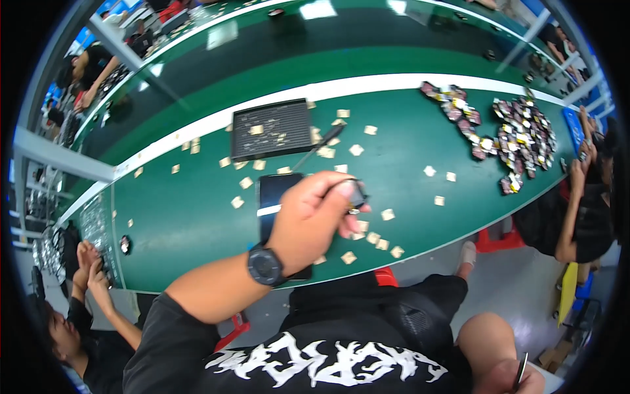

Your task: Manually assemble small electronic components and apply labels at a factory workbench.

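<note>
A worker's left hand [308, 220], a round black wristwatch [265, 265] on its wrist, is raised over a long green desk [184, 217], thumb and fingers pinched together on a small dark square component [356, 196]. Just beneath the hand a flat black rectangular device with a glossy screen [272, 197] lies on the desk, near its front edge. A thin dark rod-like tool [319, 148] lies beyond the device, pointing toward a black ridged rectangular tray [272, 128] that holds a few small tan squares. More small tan square chips [367, 233] are scattered loose across the green surface, several just beside the raised hand. Far to the right sits a heap of dark and pink mixed parts [518, 138]. The right hand [518, 377] shows only at the lower corner, closed around a thin flat grey strip [520, 369]. Other people sit at both ends of the desk, one with hands clasped [92, 269] at the left.
</note>
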The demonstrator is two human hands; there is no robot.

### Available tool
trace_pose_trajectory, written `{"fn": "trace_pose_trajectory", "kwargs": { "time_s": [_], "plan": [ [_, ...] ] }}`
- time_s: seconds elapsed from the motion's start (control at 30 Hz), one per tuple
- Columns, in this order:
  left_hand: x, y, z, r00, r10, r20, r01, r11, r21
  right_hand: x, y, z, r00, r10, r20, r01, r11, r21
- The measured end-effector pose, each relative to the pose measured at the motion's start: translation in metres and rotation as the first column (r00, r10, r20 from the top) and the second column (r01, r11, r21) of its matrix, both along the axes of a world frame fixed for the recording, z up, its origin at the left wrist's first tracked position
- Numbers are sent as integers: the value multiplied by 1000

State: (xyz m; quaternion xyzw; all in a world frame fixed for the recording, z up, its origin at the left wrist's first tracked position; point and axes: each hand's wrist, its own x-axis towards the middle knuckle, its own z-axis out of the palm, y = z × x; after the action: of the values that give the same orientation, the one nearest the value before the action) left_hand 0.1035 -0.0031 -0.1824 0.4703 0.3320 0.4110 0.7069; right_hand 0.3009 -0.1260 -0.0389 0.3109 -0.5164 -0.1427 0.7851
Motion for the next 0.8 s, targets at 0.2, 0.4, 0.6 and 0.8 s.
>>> {"fn": "trace_pose_trajectory", "kwargs": {
  "time_s": [0.2, 0.4, 0.6, 0.8],
  "plan": [
    [1, 3, 19, 996, 92, 12, -93, 994, 64, 14, -7, 8, 865, -364, 347, 455, 859, -233],
    [-18, 12, 53, 976, 219, -16, -210, 953, 220, 27, -13, 25, 913, -236, 334, 364, 842, -398],
    [-127, 19, 24, 605, 639, -476, -315, 740, 594, 46, -29, 5, 905, -380, 191, 425, 819, -386],
    [-201, 17, -16, 218, 692, -688, -222, 722, 655, 123, 94, -101, 457, -403, 793, 732, -335, -593]
  ]
}}
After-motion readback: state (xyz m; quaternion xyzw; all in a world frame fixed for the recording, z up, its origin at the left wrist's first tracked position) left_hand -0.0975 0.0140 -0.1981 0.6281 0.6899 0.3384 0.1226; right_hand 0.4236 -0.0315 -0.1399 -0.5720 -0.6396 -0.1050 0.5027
